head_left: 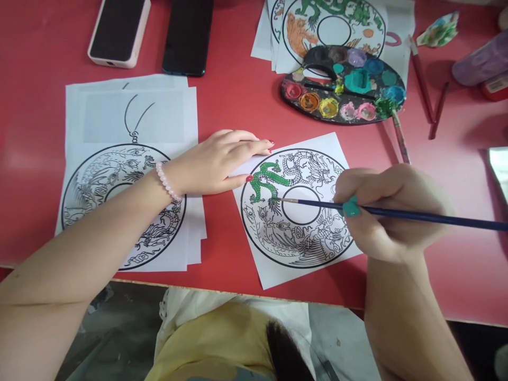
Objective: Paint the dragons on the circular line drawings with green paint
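My right hand [391, 211] is closed around a thin blue paintbrush [416, 216], its tip touching the dragon's claw on a printed sheet [270, 264]. That sheet carries a ring-shaped line drawing of a dragon and a phoenix; part of the dragon [265, 180] at the upper left is painted green, the rest is bare outline. My left hand [220, 161] lies flat, fingers stretched out, with its thumb and fingertips on the sheet's left edge. A pink bead bracelet [167, 182] circles the left wrist.
Beyond the sheet lies a paint palette [313, 114] with a second brush [400, 137] resting on it. Painted sheets [262, 45], two phones [115, 32], more brushes [423, 79] and a purple bottle [480, 61] are further back. Unpainted printed sheets [192, 222] lie under my left forearm.
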Demonstrator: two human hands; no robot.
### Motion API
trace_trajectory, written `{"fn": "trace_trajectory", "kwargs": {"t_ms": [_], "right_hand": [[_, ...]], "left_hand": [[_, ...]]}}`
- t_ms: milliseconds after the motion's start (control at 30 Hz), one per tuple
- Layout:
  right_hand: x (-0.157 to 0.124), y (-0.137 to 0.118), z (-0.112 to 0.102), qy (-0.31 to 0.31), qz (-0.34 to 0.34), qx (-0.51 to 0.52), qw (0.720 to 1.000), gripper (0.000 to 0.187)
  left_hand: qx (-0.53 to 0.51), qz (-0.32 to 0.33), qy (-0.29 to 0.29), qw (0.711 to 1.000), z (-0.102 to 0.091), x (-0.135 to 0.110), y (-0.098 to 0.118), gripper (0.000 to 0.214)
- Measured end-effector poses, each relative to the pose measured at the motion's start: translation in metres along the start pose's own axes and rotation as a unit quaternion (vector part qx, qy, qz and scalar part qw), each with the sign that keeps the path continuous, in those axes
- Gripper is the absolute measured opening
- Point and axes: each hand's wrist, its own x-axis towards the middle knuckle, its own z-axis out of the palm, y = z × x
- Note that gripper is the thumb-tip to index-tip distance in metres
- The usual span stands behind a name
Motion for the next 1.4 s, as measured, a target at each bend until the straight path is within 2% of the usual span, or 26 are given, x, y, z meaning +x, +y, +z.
{"fn": "trace_trajectory", "kwargs": {"t_ms": [200,367,533,667,867,1033,1200,1400], "right_hand": [[-0.0018,-0.0022,0.0006,-0.023,0.034,0.006,0.999,0.023],[-0.0016,-0.0008,0.0005,0.015,0.008,-0.012,1.0,0.023],[-0.002,0.0004,0.0017,-0.019,0.035,-0.003,0.999,0.021],[-0.0013,0.0009,0.0021,0.011,0.01,-0.011,1.0,0.021],[-0.0001,-0.001,0.0003,-0.015,0.018,-0.013,1.0,0.022],[-0.0001,-0.0002,0.0011,0.01,0.004,-0.012,1.0,0.023],[-0.0007,0.0009,0.0017,-0.009,0.02,-0.029,0.999,0.022],[-0.0016,0.0007,0.0008,0.005,0.018,-0.036,0.999,0.021]], "left_hand": [[-0.001,-0.002,-0.002,1.0,0.0008,0.0,-0.0006,0.055],[0.0,0.001,0.001,1.0,0.0009,-0.0006,-0.0008,0.054],[0.003,0.005,0.0,1.0,0.0003,-0.0005,-0.0007,0.054],[0.008,0.003,0.001,1.0,0.0001,-0.0002,-0.0004,0.053],[0.006,0.002,0.002,1.0,0.0,-0.0002,-0.0003,0.053],[0.004,0.002,0.001,1.0,0.0004,0.0,-0.0009,0.054],[0.004,0.0,-0.002,1.0,0.0003,0.0001,-0.0007,0.055],[0.001,0.0,0.0,1.0,0.0002,-0.0001,-0.0003,0.054]]}}
